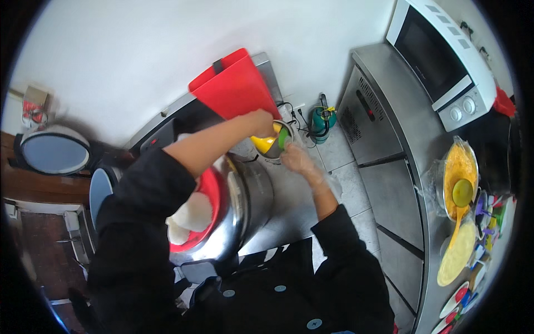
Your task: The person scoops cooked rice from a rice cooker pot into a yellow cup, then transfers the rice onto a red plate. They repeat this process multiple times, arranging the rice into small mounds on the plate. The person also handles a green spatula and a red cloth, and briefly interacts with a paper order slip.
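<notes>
At the centre, a round metal container [273, 154] stands on the steel table, with something yellow [264, 143] and a green utensil or scraper [283, 138] inside its rim. My left hand [265, 123] reaches over the container at the yellow thing; its fingers are partly hidden, so its grip cannot be made out. At the container's right edge my right hand [295, 158], in a clear plastic glove or bag, has its fingers closed around the green thing. A red tub [217, 208] with white rounded pieces [194, 215] sits on a large steel pot [250, 196] below my left forearm.
A red folder-like container [242, 85] leans by the wall. A green cylinder [323, 123] stands on the tiled floor. Along the right, a steel counter [400, 96] bears a microwave [442, 62], a bowl of orange food [461, 167] with a ladle, a yellow oval item [457, 256] and several utensils.
</notes>
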`<action>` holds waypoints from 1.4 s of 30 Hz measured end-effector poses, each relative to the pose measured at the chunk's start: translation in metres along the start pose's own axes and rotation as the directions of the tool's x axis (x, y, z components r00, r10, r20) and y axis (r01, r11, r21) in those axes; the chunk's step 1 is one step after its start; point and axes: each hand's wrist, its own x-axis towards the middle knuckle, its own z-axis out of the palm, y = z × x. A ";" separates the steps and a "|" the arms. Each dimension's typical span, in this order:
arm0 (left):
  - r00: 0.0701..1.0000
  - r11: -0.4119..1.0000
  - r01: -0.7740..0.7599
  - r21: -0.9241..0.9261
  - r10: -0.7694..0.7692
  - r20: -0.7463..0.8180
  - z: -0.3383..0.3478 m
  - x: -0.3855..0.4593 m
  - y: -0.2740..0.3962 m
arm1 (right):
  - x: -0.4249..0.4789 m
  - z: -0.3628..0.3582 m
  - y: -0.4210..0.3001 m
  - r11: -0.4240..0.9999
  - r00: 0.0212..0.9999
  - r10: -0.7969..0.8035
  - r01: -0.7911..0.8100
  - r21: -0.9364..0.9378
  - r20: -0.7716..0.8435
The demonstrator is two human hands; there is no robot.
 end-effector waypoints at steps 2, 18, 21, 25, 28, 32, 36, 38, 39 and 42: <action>0.993 0.997 -0.028 0.076 0.020 0.114 0.029 0.039 -0.001 | -0.012 0.017 0.008 0.999 0.976 -0.054 0.054 -0.005 -0.212; 0.689 0.856 0.306 -0.417 -0.501 -0.524 -0.056 -0.147 0.026 | -0.024 0.324 0.186 -0.534 0.536 0.403 -0.521 0.666 0.742; 0.448 0.746 0.423 -0.515 -0.666 -0.597 -0.040 -0.172 -0.005 | -0.016 0.448 0.205 0.209 0.606 0.627 -0.737 0.643 0.490; 0.372 0.640 0.619 -0.455 -0.750 -0.548 0.004 -0.194 0.000 | 0.045 0.432 0.182 -0.431 0.519 0.574 -0.466 0.773 0.633; 0.418 0.669 0.635 -0.386 -0.717 -0.558 0.002 -0.184 -0.005 | 0.033 0.449 0.187 0.085 0.698 0.644 -0.472 0.877 0.313; 0.445 0.745 0.573 -0.342 -0.633 -0.634 -0.013 -0.181 -0.010 | -0.023 0.461 0.190 0.146 0.600 0.732 -0.601 0.786 0.323; 0.481 0.774 0.568 -0.279 -0.588 -0.650 -0.013 -0.188 -0.018 | -0.043 0.434 0.197 0.005 0.548 0.717 -0.622 0.783 0.430; 0.451 0.743 0.591 -0.313 -0.626 -0.636 0.002 -0.200 -0.013 | -0.006 0.349 0.199 -0.163 0.623 0.598 -0.521 0.838 0.504; 0.458 0.755 0.567 -0.330 -0.622 -0.636 -0.002 -0.195 -0.015 | -0.013 0.347 0.204 -0.177 0.615 0.599 -0.523 0.834 0.513; 0.468 0.777 0.519 -0.356 -0.607 -0.642 -0.005 -0.186 -0.019 | -0.027 0.370 0.218 -0.182 0.588 0.607 -0.552 0.814 0.535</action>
